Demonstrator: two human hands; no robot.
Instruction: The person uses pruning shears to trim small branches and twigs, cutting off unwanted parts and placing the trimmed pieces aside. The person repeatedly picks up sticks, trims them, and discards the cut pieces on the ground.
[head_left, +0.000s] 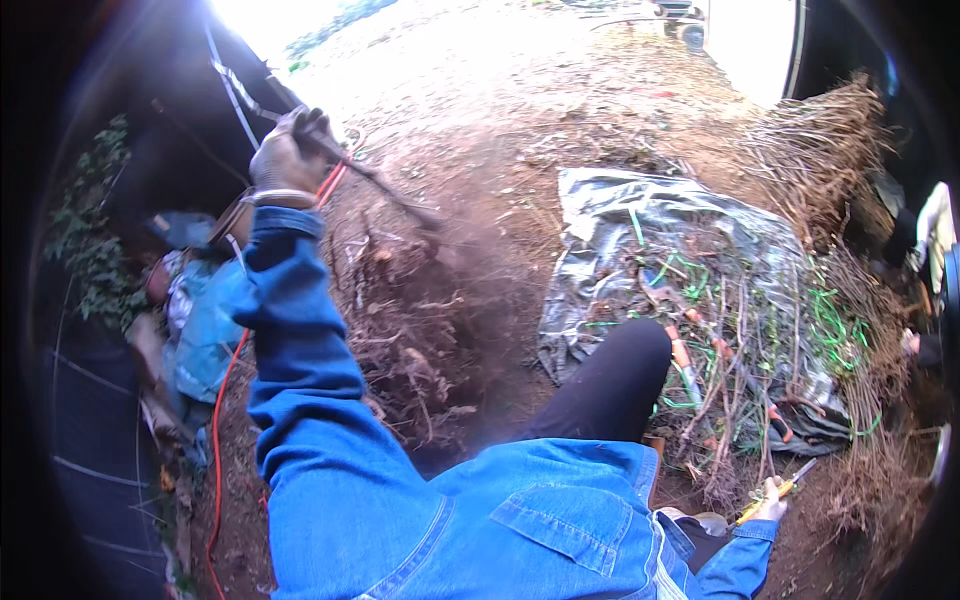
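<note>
My left hand (289, 157), in a greyish work glove, is raised at the upper left and closed around a dark woody stem (375, 184). The stem's blurred far end hangs above a heap of brown roots and cut stems (416, 345). Down at the lower right, my right hand (770, 506) grips a yellow-handled cutting tool (784, 489) whose metal blade points up and right. Its exact kind is hard to tell. Close by that hand lies a bundle of thin rooted stems (721, 457), partly on a silver-black plastic sheet (592, 199).
Orange-handled tools (679, 349) and green ties (829, 319) lie among the stems. Bundled stems (817, 150) stand at the upper right. A red cord (220, 420) and a blue plastic bag (210, 330) are at left. Part of another person (934, 240) shows at the right edge.
</note>
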